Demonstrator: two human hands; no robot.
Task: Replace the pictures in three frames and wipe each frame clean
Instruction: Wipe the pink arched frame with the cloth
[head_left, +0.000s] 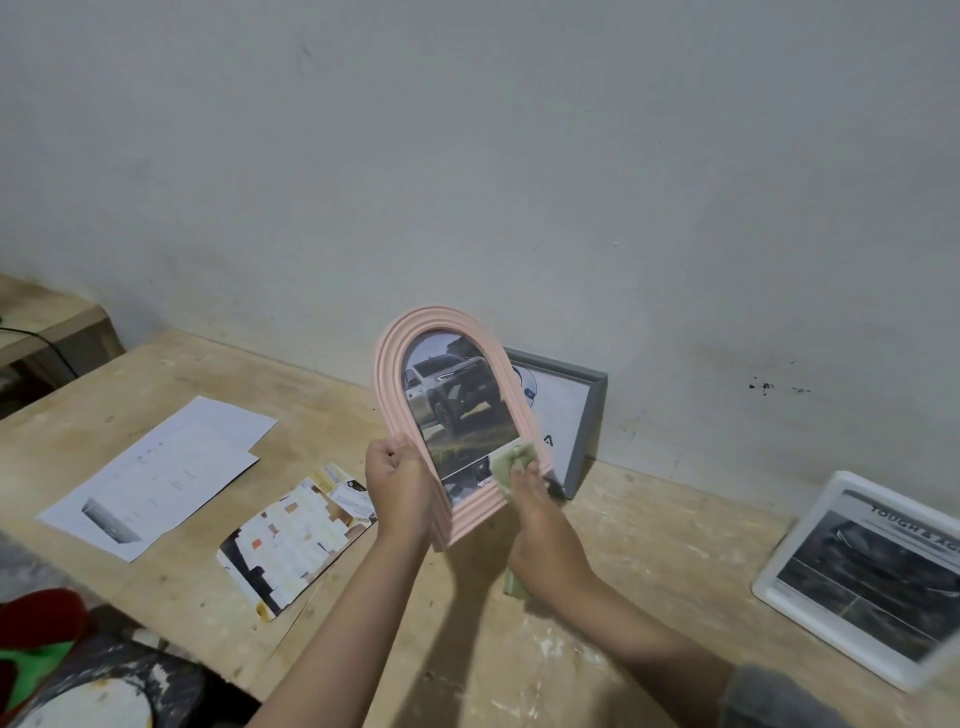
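The fingers of the left hand (397, 480) are curling round the lower left edge of the pink arched frame (387, 387), holding it up off the surface just below the middle of the picture. The fingers of the right hand (530, 499) are bunching a pale green cloth (511, 460) and pressing it against the glass near the frame's lower right corner; a tail of the same cloth is hanging down under the wrist. The frame is standing nearly upright, tilting a little to the left, and showing a photo of a silver truck (449, 392) on rough ground.

Directly behind it, a grey frame (589, 415) is leaning against the wall (467, 156), its left part hidden by the pink one. At the right edge of the picture a white frame (769, 582) with a dark car print is resting tilted on the wooden surface (649, 545), well apart from the hands. To the left of the hands a magazine page (296, 540) is lying flat, and farther left, white printed sheets (156, 478) are overlapping each other. In the lower left corner something red and green (36, 639) is showing beside the surface; what it is cannot be told.
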